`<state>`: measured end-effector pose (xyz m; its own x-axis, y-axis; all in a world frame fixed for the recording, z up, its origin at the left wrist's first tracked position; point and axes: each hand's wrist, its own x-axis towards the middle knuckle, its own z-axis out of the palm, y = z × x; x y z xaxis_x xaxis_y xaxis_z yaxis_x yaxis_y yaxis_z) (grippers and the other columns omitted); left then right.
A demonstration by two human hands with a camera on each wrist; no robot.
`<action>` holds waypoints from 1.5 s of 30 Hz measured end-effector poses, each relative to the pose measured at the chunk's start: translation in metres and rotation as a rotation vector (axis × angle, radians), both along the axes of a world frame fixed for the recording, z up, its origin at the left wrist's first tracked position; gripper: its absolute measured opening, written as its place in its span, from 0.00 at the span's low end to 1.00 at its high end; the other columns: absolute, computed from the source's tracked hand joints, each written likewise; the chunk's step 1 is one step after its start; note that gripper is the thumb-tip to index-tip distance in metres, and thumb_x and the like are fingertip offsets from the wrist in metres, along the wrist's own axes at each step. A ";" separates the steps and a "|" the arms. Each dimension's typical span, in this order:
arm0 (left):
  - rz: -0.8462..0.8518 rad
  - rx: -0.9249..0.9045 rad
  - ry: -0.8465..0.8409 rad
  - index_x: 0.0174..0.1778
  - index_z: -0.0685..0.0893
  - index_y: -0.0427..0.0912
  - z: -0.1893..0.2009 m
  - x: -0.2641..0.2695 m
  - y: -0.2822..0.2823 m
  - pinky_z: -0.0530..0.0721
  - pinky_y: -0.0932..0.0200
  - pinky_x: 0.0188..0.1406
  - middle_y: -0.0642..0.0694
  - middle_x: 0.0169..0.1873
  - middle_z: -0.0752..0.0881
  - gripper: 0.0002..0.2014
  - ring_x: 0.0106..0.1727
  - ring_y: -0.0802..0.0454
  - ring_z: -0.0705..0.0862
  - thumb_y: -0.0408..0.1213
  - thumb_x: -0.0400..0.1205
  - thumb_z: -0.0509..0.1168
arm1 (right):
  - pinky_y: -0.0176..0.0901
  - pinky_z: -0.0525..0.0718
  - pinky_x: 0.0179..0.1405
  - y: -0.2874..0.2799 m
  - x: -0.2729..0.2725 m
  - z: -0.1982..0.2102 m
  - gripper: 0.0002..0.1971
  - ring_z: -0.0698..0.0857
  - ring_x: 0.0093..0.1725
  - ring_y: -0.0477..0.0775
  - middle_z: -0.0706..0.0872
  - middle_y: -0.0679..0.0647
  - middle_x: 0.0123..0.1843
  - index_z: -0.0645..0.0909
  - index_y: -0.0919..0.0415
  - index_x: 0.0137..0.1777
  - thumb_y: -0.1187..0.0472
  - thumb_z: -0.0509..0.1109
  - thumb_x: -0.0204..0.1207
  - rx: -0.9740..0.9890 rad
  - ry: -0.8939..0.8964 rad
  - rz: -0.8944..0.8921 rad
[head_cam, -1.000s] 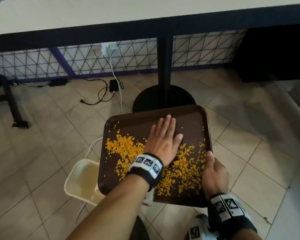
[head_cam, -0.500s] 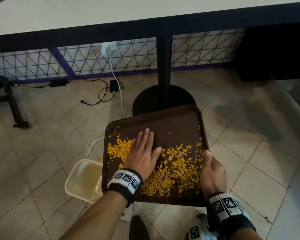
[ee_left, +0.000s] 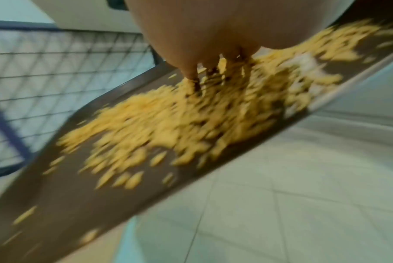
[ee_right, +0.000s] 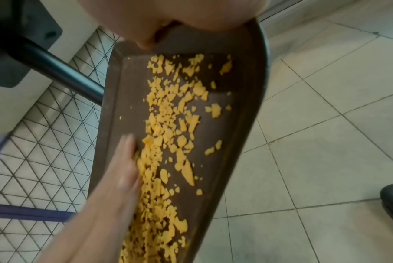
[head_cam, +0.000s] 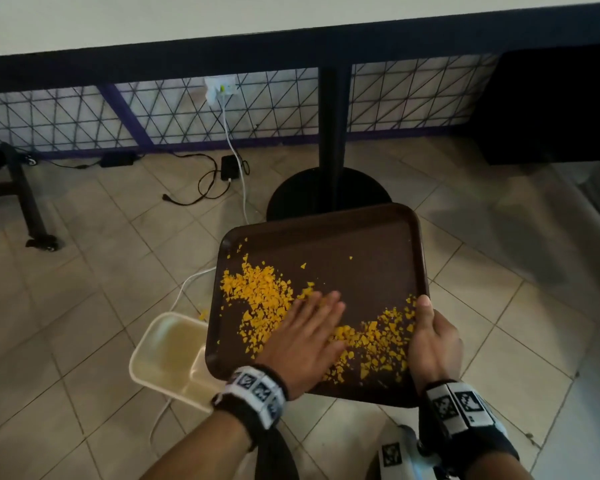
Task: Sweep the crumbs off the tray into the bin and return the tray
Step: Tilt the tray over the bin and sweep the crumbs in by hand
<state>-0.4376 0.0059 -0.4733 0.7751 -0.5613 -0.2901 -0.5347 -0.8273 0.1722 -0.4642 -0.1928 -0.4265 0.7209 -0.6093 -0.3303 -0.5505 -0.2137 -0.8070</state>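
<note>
The job looks only partly done. Most of the yellow crumbs (head_cam: pixel 257 299) are still on the brown tray (head_cam: pixel 343 237), so there is a lot left to sweep, and the tray has to go back after that.

The right hand (head_cam: pixel 433 344) holds the tray up over the floor. Its thumb lies on top of the right edge and the other fingers curl under, so it is gripping the tray. The tray looks tipped, with the side away from those fingers lower.

The left hand (head_cam: pixel 305 341) lies flat on the tray with its fingers (head_cam: pixel 326 304) straight and close together. It holds nothing. It just presses down on the crumbs. One big pile sits just past the left fingers, toward the far side from the thumb. Another pile lies between the left fingers and the right thumb. A few bits sit alone farther out, well beyond the fingertips. The wrist picture of the left hand is blurry, so I think the hand is moving.

The bin (head_cam: pixel 167 355) is a pale tub on the floor, under the tray's low left corner, beside the left wrist. I cannot see any crumbs inside it. One yellow bit lies on the floor just beside its rim.
</note>
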 end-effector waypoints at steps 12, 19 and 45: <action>0.094 -0.235 -0.087 0.87 0.42 0.48 0.027 0.040 -0.060 0.39 0.46 0.84 0.51 0.86 0.37 0.33 0.86 0.52 0.36 0.60 0.89 0.37 | 0.48 0.75 0.48 0.011 0.002 -0.004 0.29 0.82 0.48 0.61 0.87 0.63 0.51 0.83 0.64 0.58 0.42 0.50 0.84 -0.017 -0.036 0.000; 0.352 -0.058 0.002 0.83 0.31 0.52 -0.001 0.038 0.006 0.37 0.44 0.84 0.50 0.83 0.29 0.36 0.85 0.50 0.33 0.67 0.83 0.28 | 0.47 0.72 0.44 0.006 0.001 0.002 0.27 0.80 0.43 0.57 0.83 0.57 0.43 0.82 0.61 0.52 0.41 0.49 0.84 0.030 0.006 0.013; -0.027 -0.140 -0.093 0.86 0.45 0.47 0.017 -0.005 -0.033 0.39 0.46 0.84 0.52 0.84 0.39 0.30 0.86 0.51 0.38 0.55 0.90 0.37 | 0.45 0.73 0.43 0.015 0.004 0.001 0.27 0.82 0.43 0.57 0.85 0.57 0.44 0.84 0.60 0.53 0.41 0.51 0.83 0.082 -0.042 -0.023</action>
<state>-0.4429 -0.0267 -0.4565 0.7794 -0.6119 -0.1350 -0.5752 -0.7841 0.2332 -0.4603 -0.1777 -0.4260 0.7213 -0.5978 -0.3498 -0.5199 -0.1335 -0.8437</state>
